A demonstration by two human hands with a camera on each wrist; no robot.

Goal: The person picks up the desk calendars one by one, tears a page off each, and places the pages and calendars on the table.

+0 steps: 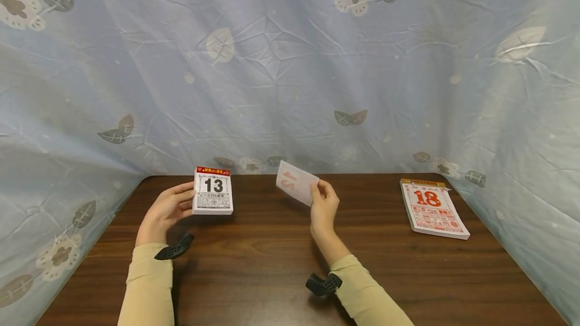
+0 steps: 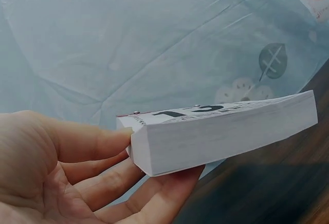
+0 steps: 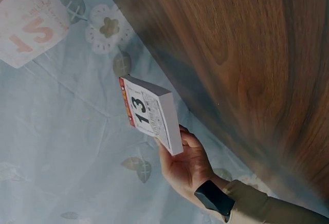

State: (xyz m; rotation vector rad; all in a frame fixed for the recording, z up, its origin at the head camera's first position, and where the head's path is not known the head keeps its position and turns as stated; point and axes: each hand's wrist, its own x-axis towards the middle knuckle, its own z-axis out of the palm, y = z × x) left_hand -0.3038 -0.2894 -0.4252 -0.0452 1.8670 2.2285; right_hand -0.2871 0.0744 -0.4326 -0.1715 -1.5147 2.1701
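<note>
My left hand (image 1: 168,210) grips a thick tear-off calendar (image 1: 213,195) by its left edge, above the table. Its top page reads a black 13 under a red header strip. In the left wrist view the thumb lies along the near corner of the calendar (image 2: 226,136), with fingers beneath the block. Off to the right, my right hand (image 1: 324,208) pinches a loose calendar page (image 1: 294,182) at its edge. Red print, a reversed 12, shows faintly through this thin sheet. The page (image 3: 33,29) hangs apart from the calendar in the right wrist view.
A second tear-off calendar (image 1: 434,209), with a red 18 and a yellow-and-red header, lies on the right part of the brown wooden table (image 1: 254,275). Blue patterned cloth (image 1: 272,89) hangs behind the table and at both sides.
</note>
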